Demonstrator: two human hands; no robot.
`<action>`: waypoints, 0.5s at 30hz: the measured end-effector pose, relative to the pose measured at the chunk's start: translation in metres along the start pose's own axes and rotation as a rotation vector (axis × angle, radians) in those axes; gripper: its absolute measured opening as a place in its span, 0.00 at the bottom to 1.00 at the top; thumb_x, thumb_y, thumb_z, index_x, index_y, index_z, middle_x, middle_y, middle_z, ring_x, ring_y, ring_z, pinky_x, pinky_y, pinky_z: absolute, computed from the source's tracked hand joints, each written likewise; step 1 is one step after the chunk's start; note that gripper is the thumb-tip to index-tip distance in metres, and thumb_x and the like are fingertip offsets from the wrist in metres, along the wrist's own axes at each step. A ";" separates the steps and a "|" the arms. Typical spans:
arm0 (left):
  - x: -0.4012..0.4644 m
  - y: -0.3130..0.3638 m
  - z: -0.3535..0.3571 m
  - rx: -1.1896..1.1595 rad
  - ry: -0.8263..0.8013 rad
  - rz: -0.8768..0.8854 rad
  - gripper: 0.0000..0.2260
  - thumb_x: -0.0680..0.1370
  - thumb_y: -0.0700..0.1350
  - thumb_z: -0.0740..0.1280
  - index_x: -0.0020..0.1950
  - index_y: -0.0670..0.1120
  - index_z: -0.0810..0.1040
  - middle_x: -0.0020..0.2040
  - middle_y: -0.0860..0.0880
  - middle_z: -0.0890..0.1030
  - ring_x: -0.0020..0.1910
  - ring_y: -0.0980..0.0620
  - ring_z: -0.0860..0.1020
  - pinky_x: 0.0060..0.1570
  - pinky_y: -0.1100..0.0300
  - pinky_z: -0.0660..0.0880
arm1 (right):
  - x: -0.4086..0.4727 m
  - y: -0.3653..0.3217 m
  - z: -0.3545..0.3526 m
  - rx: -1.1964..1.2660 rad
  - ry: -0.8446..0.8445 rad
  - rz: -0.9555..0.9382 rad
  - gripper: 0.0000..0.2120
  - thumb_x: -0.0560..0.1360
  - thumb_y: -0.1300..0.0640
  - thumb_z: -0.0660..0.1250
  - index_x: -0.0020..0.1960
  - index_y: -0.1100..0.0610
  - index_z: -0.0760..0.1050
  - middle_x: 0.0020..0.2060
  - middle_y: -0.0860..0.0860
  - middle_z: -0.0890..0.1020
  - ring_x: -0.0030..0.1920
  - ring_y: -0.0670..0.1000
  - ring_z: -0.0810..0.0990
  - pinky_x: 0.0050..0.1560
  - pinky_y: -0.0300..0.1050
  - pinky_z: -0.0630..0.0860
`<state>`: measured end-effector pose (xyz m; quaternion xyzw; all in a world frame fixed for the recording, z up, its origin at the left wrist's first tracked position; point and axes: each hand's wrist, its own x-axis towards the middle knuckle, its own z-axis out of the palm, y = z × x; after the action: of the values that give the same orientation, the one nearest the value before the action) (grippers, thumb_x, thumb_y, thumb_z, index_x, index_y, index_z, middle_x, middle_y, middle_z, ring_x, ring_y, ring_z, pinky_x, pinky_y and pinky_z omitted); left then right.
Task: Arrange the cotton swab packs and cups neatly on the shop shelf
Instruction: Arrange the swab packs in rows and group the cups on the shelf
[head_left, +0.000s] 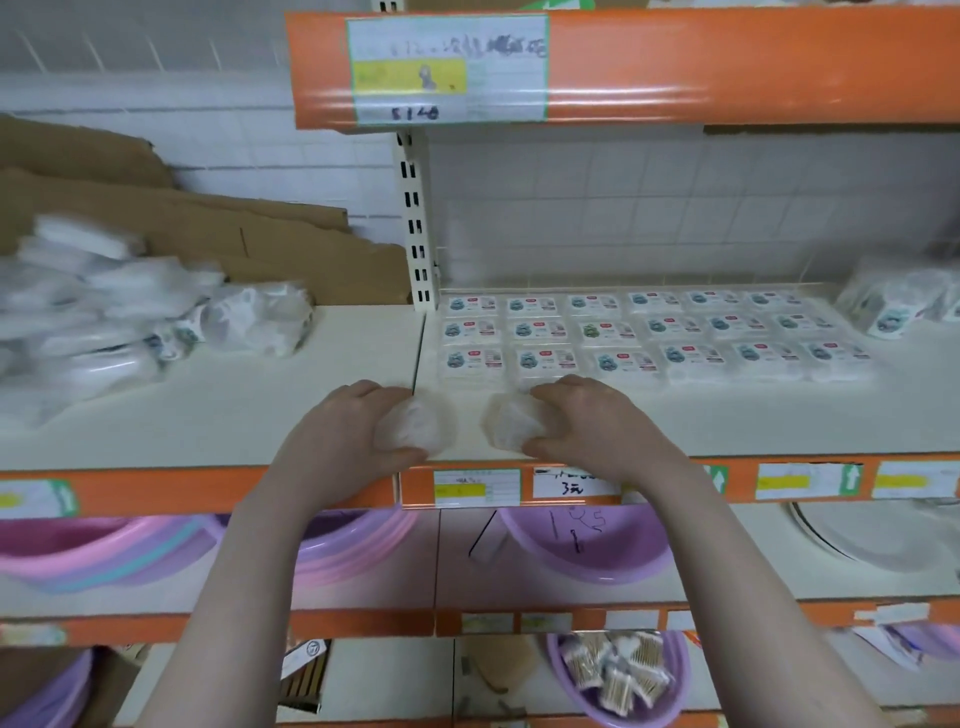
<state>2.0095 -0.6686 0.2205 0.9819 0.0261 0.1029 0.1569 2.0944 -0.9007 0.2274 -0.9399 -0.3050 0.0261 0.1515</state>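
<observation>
While my left hand (345, 423) and right hand (587, 415) each grip what looks like a clear pack (415, 426), I hold both at the shelf's (208, 415) front edge to extend the rows (649, 332).

A white tiled wall (623, 208) stands behind cream shelves with orange edges (727, 67). Flattened cardboard (208, 223) leans against the wall at the left. Purple and pink basins (582, 545) sit on the shelf below.

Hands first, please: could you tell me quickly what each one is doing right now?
Left hand: grips a clear plastic pack.
Right hand: grips a second clear pack.
</observation>
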 end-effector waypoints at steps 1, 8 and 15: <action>-0.001 -0.004 -0.001 -0.004 0.002 -0.006 0.31 0.67 0.57 0.75 0.66 0.48 0.74 0.58 0.46 0.77 0.58 0.45 0.75 0.58 0.56 0.68 | 0.004 -0.003 0.002 -0.004 -0.015 -0.010 0.26 0.70 0.46 0.69 0.65 0.56 0.71 0.58 0.54 0.76 0.60 0.54 0.72 0.58 0.44 0.67; -0.007 -0.020 -0.010 -0.023 0.011 -0.057 0.30 0.68 0.55 0.74 0.68 0.48 0.72 0.60 0.48 0.75 0.60 0.47 0.73 0.59 0.57 0.67 | 0.013 -0.015 0.004 0.118 -0.121 0.001 0.29 0.74 0.43 0.65 0.70 0.55 0.67 0.67 0.52 0.72 0.67 0.51 0.68 0.65 0.44 0.64; -0.011 -0.028 -0.012 -0.038 0.023 -0.061 0.30 0.68 0.55 0.74 0.68 0.48 0.72 0.60 0.49 0.75 0.60 0.48 0.73 0.59 0.58 0.67 | 0.020 -0.016 0.000 0.100 -0.124 0.049 0.29 0.72 0.47 0.70 0.69 0.56 0.68 0.65 0.53 0.73 0.64 0.52 0.71 0.60 0.41 0.65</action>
<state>1.9960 -0.6392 0.2213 0.9763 0.0557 0.1098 0.1781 2.1017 -0.8769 0.2330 -0.9348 -0.2890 0.1029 0.1786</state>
